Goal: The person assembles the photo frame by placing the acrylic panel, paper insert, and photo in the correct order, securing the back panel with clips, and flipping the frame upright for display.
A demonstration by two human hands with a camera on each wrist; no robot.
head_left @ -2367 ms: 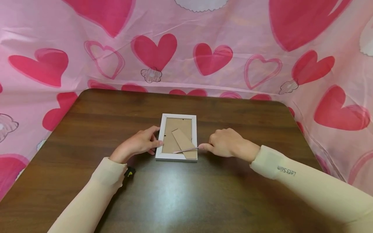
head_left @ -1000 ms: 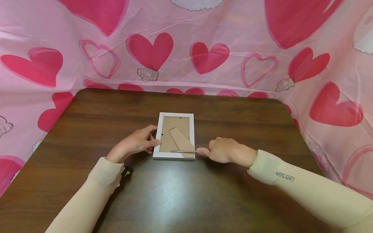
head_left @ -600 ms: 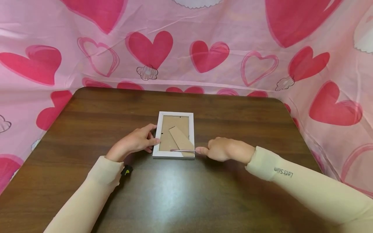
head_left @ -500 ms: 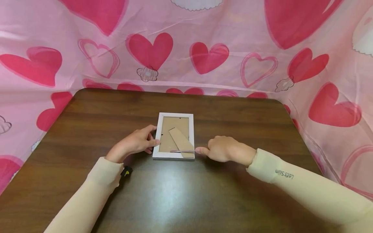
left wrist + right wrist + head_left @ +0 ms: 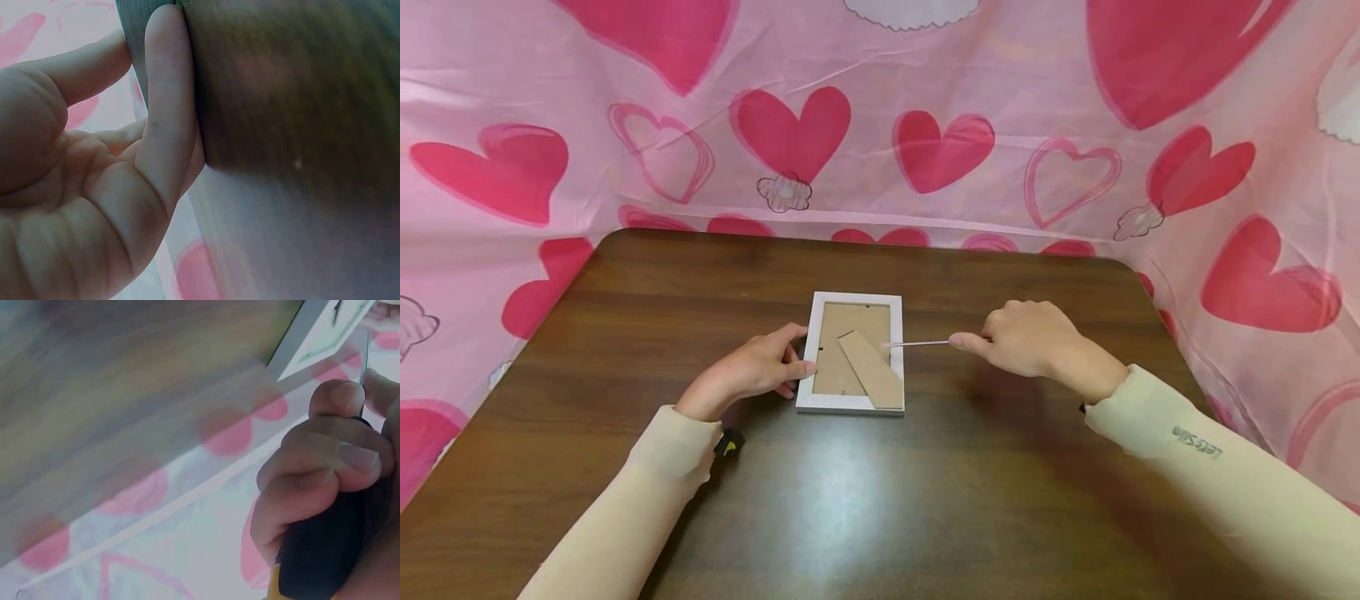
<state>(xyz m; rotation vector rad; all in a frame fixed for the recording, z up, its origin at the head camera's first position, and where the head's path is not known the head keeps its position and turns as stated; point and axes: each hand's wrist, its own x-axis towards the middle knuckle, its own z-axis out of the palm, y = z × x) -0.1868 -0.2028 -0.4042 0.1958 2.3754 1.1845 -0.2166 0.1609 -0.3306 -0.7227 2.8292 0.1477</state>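
Note:
A white picture frame [image 5: 859,403] lies face down on the table, its brown backing board [image 5: 842,317] facing up. A slanted easel stand [image 5: 871,371] is on the backing, and small dark tabs show along its edges. My left hand [image 5: 760,364] holds the frame's left side, thumb on the rim and fingers along the outer edge. My right hand [image 5: 1033,340] grips a screwdriver [image 5: 325,544] by its black and yellow handle. Its thin shaft [image 5: 925,342] points left, with the tip overlapping the right inner edge of the frame.
The dark wooden table [image 5: 820,517] has rounded far corners. Pink cloth with red hearts [image 5: 943,150] hangs behind it and at both sides. A black and yellow device [image 5: 728,442] shows at the left wrist.
My right hand has lifted the screwdriver from the frame's lower edge and moved it away and to the right, to the right edge. A small tab at the lower edge now shows. The left hand stays.

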